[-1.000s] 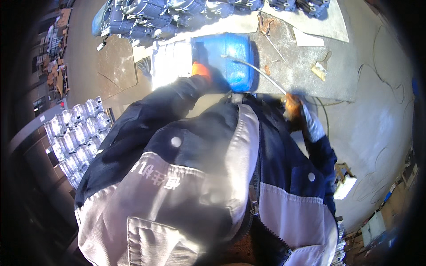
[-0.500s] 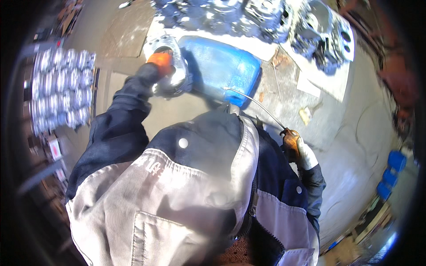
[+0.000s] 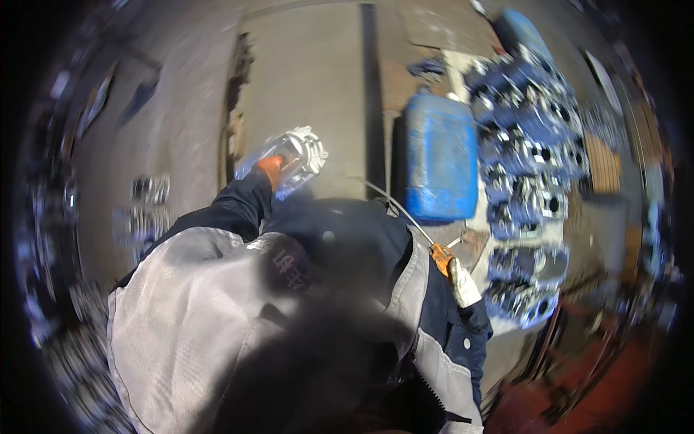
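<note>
My left hand (image 3: 270, 171), in an orange glove, is closed on a silver metal casting (image 3: 308, 155) with a ribbed, open-holed end. The casting is held out ahead of my body on the left, over a pale board or floor panel (image 3: 311, 65); motion blurs it a little. Low on the right, my right hand (image 3: 464, 283) in a white glove grips an orange-handled air blow gun (image 3: 442, 258). Its long thin bent nozzle reaches up and left, with the tip in the gap between the casting and a blue plastic drum (image 3: 439, 159).
Several rows of metal castings (image 3: 528, 148) stand on a pale sheet right of the drum. Another blue container (image 3: 522, 36) is at the far right. Stacked metal parts (image 3: 148, 210) sit on the left. A dark strip (image 3: 373, 101) borders the panel. Red equipment (image 3: 600, 390) is near right.
My view has swung left, so the drum and casting rows now appear farther right. The casting in my left hand has come away from beside the drum. Both hands keep their grips.
</note>
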Tool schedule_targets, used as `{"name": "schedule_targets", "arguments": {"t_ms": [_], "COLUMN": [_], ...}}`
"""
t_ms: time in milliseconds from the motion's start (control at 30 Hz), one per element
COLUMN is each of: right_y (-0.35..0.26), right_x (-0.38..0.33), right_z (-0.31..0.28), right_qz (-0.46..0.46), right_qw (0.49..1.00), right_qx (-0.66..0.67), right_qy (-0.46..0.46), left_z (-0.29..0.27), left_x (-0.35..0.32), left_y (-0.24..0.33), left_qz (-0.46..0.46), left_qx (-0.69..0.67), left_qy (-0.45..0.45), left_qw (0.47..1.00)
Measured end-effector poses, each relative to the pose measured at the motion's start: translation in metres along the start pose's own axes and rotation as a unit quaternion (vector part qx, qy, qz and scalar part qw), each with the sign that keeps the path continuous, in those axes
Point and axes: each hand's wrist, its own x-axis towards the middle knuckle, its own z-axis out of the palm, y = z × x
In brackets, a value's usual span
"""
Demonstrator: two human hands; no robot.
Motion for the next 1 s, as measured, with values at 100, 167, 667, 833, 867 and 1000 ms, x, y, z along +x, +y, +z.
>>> {"name": "schedule_targets", "arguments": {"t_ms": [100,167,667,833,867,1000], "right_y": [-0.008,-0.02,-0.127,-0.162,-0.167,-0.185], "right_x": [0.025,0.052,0.13,0.153,0.16,0.183], "right_z": [0.027,0.053,0.159,0.215,0.229,0.286], "right_qz": [0.029,-0.042,-0.061,-0.051,-0.032,0.037], "right_qw": [0.95,0.923,0.962,0.971,0.971,0.97], "right_qx": [0.308,0.382,0.09,0.026,0.05,0.121], "right_qy": [0.036,0.001,-0.25,-0.232,-0.232,-0.206], "left_z": [0.092,0.149,0.237,0.245,0.245,0.242], "left_x": [-0.104,-0.182,-0.446,-0.472,-0.474,-0.462], "left_y": [-0.08,-0.118,-0.083,-0.133,-0.151,-0.242], "left_qz": [-0.162,-0.223,-0.491,-0.497,-0.492,-0.447], "left_qx": [-0.091,-0.127,-0.296,-0.302,-0.301,-0.278], "left_qy": [0.058,0.061,-0.058,-0.074,-0.081,-0.109], "left_qw": [0.981,0.965,0.817,0.81,0.813,0.843]}}
